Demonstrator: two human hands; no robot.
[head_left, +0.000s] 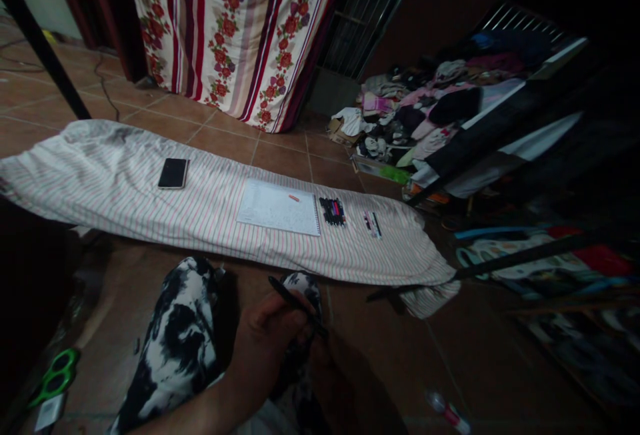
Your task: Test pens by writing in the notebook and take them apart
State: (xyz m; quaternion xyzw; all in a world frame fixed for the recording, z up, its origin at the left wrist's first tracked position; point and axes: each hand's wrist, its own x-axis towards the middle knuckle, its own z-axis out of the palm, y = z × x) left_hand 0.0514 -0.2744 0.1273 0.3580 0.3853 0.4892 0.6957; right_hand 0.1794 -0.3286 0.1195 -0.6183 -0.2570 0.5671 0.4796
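Hands low over the knees: left hand (273,331) has its fingers curled narrowly round a black pen (295,303), which slants up and away above the lap. Right hand (340,381) sits in deep shadow at the pen's lower end; its fingers cannot be made out. Pen lies between the hands, over black-and-white patterned trousers (175,335).

Risks: slim barrel, dim light. A slip could drop it to the tile floor (235,141) or, if the tip is bare, mark the trousers.

Ahead, a striped cloth (200,215) lies on the floor, bearing a spiral notebook (277,208) with a small orange item (294,197) on its page, a cluster of dark pens (332,211) just beside it, and a smartphone (173,173) farther left. Cloth is soft and rumpled; pressure could shift the notebook or scatter the pens. Green-handled scissors (54,376) by the left leg and a plastic bottle (447,411) at lower right could catch a careless knee or foot.
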